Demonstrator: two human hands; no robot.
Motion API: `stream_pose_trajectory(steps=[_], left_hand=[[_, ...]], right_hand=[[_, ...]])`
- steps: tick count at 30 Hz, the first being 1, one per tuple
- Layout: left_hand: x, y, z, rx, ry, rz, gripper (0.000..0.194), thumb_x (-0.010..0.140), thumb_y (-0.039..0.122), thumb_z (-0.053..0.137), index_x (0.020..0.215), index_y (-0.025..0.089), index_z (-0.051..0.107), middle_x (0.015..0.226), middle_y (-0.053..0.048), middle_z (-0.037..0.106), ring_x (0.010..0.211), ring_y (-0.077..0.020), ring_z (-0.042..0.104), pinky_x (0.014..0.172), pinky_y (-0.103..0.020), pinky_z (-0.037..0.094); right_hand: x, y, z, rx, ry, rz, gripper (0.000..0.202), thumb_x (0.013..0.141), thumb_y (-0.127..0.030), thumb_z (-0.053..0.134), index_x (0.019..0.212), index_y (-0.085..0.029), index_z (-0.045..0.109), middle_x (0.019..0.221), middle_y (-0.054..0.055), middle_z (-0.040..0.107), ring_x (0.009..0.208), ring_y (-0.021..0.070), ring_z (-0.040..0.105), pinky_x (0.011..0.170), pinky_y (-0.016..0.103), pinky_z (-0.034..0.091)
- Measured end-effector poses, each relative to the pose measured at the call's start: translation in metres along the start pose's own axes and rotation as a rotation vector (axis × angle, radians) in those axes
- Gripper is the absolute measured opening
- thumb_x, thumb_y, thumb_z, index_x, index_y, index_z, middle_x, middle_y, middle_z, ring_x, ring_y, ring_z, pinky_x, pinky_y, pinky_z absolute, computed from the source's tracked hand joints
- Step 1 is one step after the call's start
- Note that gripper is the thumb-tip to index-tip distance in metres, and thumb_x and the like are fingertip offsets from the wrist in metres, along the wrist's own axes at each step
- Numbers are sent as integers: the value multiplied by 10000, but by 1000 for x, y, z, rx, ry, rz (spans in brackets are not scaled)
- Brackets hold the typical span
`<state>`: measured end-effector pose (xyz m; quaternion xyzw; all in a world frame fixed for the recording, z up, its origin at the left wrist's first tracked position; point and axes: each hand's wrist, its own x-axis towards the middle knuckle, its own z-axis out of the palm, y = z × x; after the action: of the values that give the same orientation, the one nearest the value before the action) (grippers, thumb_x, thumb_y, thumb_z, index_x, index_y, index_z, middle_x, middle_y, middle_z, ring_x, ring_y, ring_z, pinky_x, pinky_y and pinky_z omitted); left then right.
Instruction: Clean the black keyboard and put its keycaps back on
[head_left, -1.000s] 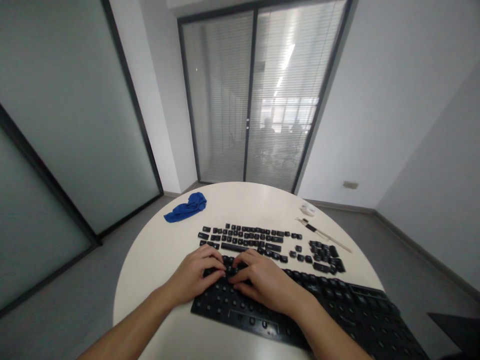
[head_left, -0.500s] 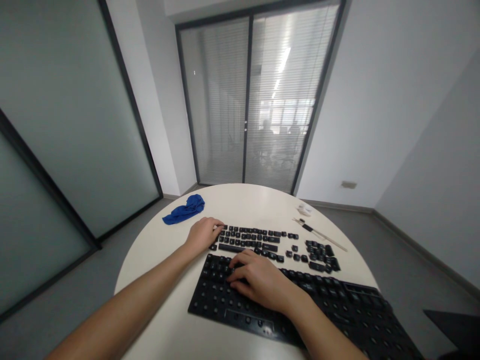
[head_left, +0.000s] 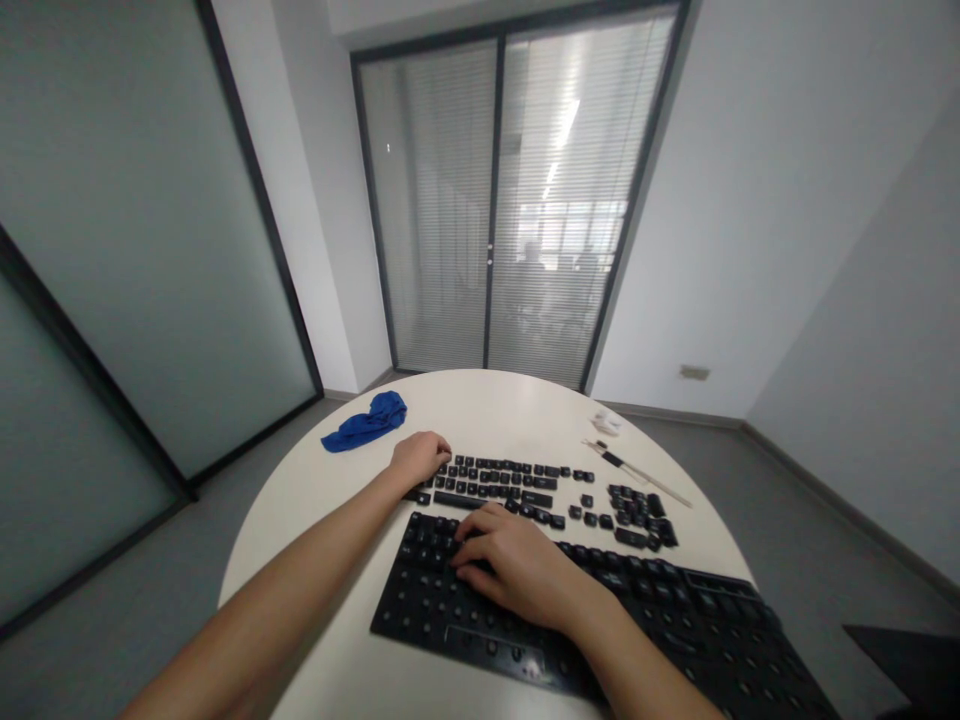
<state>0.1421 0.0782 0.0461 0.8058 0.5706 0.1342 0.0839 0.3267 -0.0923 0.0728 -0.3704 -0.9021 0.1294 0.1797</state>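
A black keyboard [head_left: 465,610], many of its key posts bare, lies at the front of the round table. Over its upper left part rests my right hand [head_left: 510,560], fingers bent and somewhat spread on the keys. Beyond the keyboard, loose black keycaps [head_left: 491,478] lie in rows. At the left end of these rows is my left hand [head_left: 421,458], its fingers curled together; what they hold, if anything, is hidden. More loose keycaps [head_left: 637,515] form a cluster on the right.
A blue cloth [head_left: 366,422] lies crumpled at the table's back left. Toward the back right are a thin stick-like tool with a black part [head_left: 615,459] and a small white item [head_left: 606,424]. The table's rim [head_left: 480,373] curves in front of glass doors.
My left hand has shifted slightly along the left end of the loose keycap rows, and its fingers are more curled. My right hand stays in nearly the same place on the keyboard.
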Motion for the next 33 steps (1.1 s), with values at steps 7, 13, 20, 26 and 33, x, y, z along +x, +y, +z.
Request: stream_pose_trajectory(steps=[7,13,20,26,33], left_hand=[[-5,-4,-6,-148,111,-56,192,864,304,619,971,251,769,1015,-47,763,919,-234,695,781,-299,505],[-44,5,-21,-332,136,76,249,882,388,624,1052,254,747,993,-8,757,838,-183,677,763,-260,508],[-98,13,-23,-674,-116,275,193,818,318,671,928,197,772,810,-18,732,712,-164,598,658,-260,442],[-101,6,-17,-785,-236,306,201,762,325,725,886,172,767,735,-9,693,618,-128,526,577,-231,381],[-106,-3,-22,-655,-278,381,190,796,288,693,944,200,774,669,15,659,575,-111,495,552,-211,370]], right_hand=[[2,2,1,28,4,3,149,915,-251,644,1011,-238,757,1103,36,686,1053,197,562,940,320,451],[2,-3,3,86,95,118,199,882,-204,664,1081,-211,659,1057,41,683,1012,195,594,914,328,465],[5,-3,8,103,261,208,389,842,-143,668,1208,-235,570,1074,45,663,1004,214,597,901,378,466],[7,-1,9,69,259,183,231,857,-154,673,1068,-242,646,1041,24,694,1008,213,609,898,384,449],[7,-4,14,21,191,225,157,813,-181,706,961,-228,685,941,13,718,944,208,635,887,369,423]])
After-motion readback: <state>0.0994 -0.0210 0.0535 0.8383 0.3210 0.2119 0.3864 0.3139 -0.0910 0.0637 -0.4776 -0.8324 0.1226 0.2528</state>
